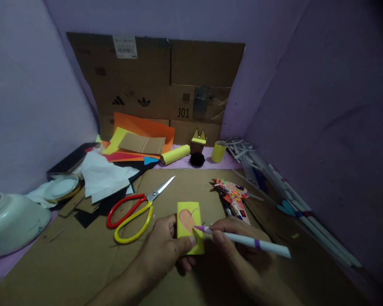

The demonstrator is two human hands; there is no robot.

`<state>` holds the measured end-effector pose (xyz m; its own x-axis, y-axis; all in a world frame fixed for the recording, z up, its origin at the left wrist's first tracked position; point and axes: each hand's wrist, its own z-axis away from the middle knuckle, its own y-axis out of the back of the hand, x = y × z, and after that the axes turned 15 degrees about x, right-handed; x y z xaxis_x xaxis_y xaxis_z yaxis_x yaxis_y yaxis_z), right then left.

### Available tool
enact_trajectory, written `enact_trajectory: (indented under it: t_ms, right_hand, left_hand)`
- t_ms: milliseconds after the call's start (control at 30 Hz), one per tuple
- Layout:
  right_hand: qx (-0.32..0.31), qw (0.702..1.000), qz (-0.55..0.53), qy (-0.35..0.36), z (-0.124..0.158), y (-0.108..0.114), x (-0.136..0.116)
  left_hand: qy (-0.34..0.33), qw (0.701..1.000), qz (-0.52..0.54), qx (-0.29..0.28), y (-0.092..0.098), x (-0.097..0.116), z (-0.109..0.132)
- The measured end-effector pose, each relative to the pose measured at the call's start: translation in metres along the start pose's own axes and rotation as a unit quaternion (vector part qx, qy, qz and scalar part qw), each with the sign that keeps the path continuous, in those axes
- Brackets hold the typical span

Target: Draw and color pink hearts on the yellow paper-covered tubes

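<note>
My left hand point(167, 242) grips a small yellow piece point(194, 246), which looks like card or a paper-covered tube, with the thumb across its lower part. A heart outline is drawn on its face, its left side coloured pinkish-orange. Between the fingers of my right hand point(242, 242) is a white felt-tip pen point(274, 246) with a purple band and a purple tip. That tip is at the heart, apparently touching the yellow surface. To the left of my hands lie scissors point(140, 212) with one red and one yellow handle, blades apart.
A glue gun point(232, 193) in a floral pattern lies beyond my right hand. Yellow tubes point(175, 154) and a black pompom point(197, 159) are at the back. Papers point(105, 174) and a white bowl point(15, 221) stand left; paper sticks point(306, 221) run along the right wall.
</note>
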<state>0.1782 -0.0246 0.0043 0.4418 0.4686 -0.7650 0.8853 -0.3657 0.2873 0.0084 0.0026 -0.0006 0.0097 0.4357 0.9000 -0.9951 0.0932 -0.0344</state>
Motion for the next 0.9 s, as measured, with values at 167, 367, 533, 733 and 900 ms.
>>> enact_trajectory:
  t_ms: [167, 367, 533, 733, 900]
  right_hand:
    - [-0.004, 1.000, 0.013, 0.007, -0.0008, 0.0002, -0.0006]
    - [-0.014, 1.000, -0.015, 0.019, -0.0028, -0.0017, -0.0023]
    - [-0.011, 1.000, 0.000, 0.025, -0.0042, -0.0013, -0.0044]
    - [-0.030, 0.998, -0.015, 0.044, -0.0045, -0.0024, -0.0085]
    - [-0.027, 0.999, -0.009, 0.030, -0.0045, 0.0010, -0.0076]
  left_hand:
    - [-0.004, 1.000, 0.004, 0.006, -0.0010, -0.0021, -0.0009]
    - [-0.001, 1.000, -0.003, 0.009, -0.0022, 0.0013, 0.0008]
    - [-0.002, 1.000, -0.007, 0.010, -0.0035, 0.0032, 0.0025]
    - [-0.011, 1.000, 0.007, 0.003, -0.0029, 0.0009, 0.0007]
    - [-0.011, 1.000, 0.008, -0.002, -0.0019, -0.0004, -0.0011]
